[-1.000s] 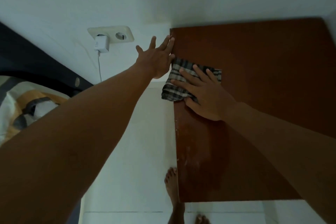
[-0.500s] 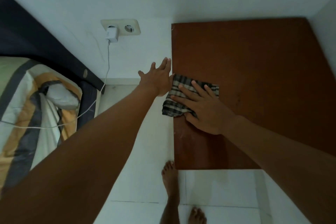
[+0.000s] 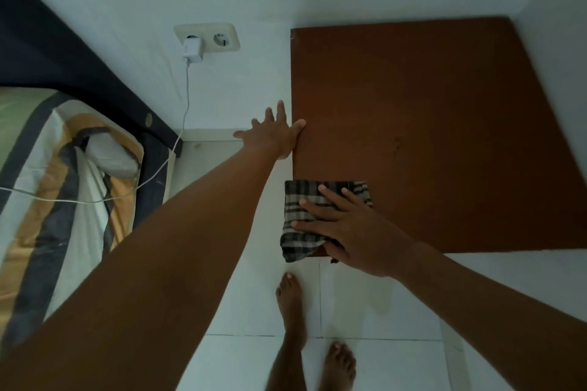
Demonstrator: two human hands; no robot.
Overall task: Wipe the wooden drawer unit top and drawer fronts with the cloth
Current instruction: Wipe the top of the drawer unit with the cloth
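Observation:
The brown wooden top of the drawer unit (image 3: 428,124) fills the right of the view, set into a white corner. A dark checked cloth (image 3: 298,219) lies on its front left corner and hangs over the front edge. My right hand (image 3: 349,228) presses flat on the cloth with straight fingers. My left hand (image 3: 276,133) rests open against the unit's left edge, its thumb on the top surface. The drawer fronts are hidden below the top.
A wall socket with a white charger (image 3: 193,49) sits left of the unit, its cable (image 3: 178,140) trailing onto a striped mattress (image 3: 57,187). My bare feet (image 3: 292,301) stand on white floor tiles in front of the unit. White walls close in behind and to the right.
My right hand has slid the cloth toward me along the left edge, from the back part to the front left corner. My left hand stays on the left edge.

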